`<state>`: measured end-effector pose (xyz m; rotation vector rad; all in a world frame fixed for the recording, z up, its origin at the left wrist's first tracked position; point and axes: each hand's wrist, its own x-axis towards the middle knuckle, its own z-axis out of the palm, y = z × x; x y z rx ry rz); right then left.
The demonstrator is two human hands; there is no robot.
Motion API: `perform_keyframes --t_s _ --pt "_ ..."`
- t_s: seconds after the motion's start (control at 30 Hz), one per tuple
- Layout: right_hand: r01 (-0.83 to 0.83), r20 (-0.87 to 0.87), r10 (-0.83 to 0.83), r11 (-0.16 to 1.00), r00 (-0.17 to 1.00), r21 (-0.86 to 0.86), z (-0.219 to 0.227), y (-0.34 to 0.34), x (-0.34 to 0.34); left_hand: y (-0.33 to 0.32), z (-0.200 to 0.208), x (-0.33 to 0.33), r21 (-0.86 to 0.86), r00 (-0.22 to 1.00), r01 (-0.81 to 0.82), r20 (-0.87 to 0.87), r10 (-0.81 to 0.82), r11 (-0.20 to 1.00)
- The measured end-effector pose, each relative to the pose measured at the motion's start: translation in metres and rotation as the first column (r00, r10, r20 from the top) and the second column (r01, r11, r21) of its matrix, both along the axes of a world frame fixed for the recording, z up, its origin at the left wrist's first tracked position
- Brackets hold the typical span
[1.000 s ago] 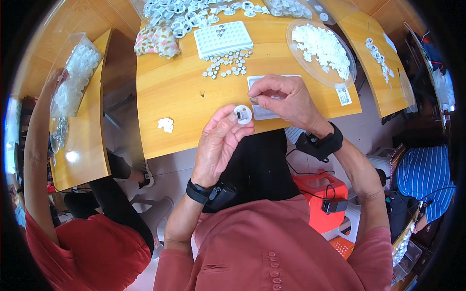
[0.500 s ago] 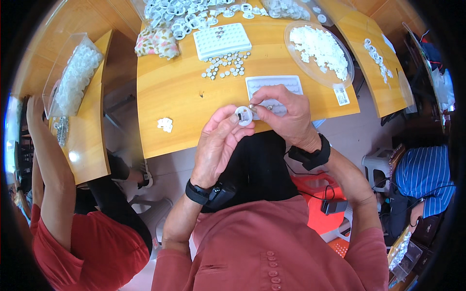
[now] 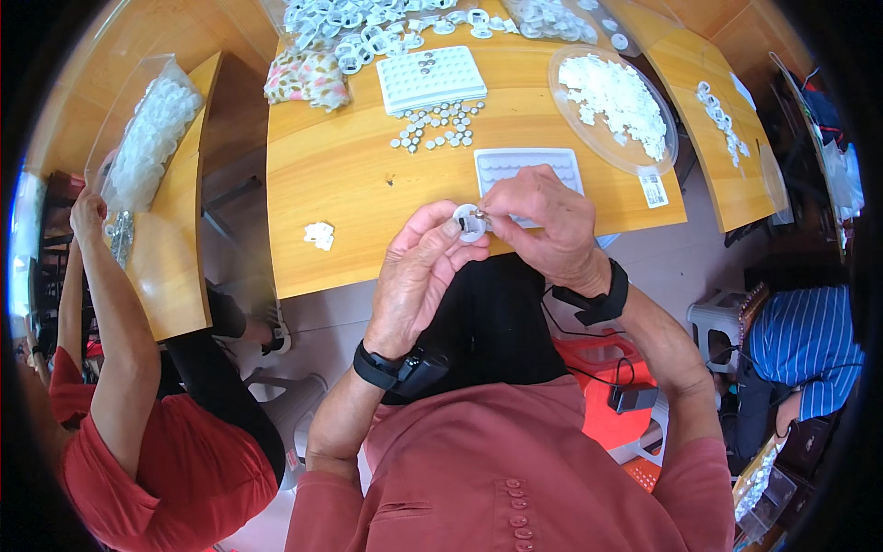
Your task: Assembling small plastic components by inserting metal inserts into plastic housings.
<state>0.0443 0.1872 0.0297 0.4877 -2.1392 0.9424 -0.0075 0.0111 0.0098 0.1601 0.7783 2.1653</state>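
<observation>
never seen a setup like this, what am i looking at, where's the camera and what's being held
There's no machine here, just a person's two bare hands. A wide fisheye camera worn on the head looks down, so straight edges look bent.

The left hand holds a round white plastic piece with a dark patch on it. The right hand has its fingertips at the piece's edge; anything pinched there is too small to make out.

On the yellow-brown wooden table are a white dimpled tray, loose small round silvery parts, a second white tray partly behind the right hand, and a round clear dish holding small white pieces.

At the left sits another person in a red top.
</observation>
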Motion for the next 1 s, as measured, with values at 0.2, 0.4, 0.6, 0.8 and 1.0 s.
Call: perform_keyframes --t_s 0.2,0.4,0.6,0.8,1.0 --pt "0.055 0.13 -0.047 0.997 0.99 -0.053 0.005 -0.007 0.005 -0.002 -0.004 -0.002 0.008 1.0 -0.002 0.019 0.001 1.0" --pt "0.075 0.205 -0.063 0.996 0.977 -0.054 0.009 -0.009 0.004 0.0 -0.005 -0.003 0.014 0.998 -0.006 0.062 0.005 1.0" --pt "0.114 0.191 -0.119 0.993 0.974 0.039 0.01 -0.011 0.004 0.003 -0.005 -0.003 0.011 0.997 -0.014 0.073 0.013 1.0" --pt "0.069 0.144 -0.089 0.987 0.986 0.144 0.011 -0.009 0.004 0.004 -0.007 -0.001 0.014 0.998 -0.019 0.063 0.018 1.0" --pt "0.036 0.106 -0.082 0.926 0.991 0.375 0.018 -0.012 0.005 0.009 -0.01 0.003 -0.003 0.998 -0.057 0.009 0.057 0.998"
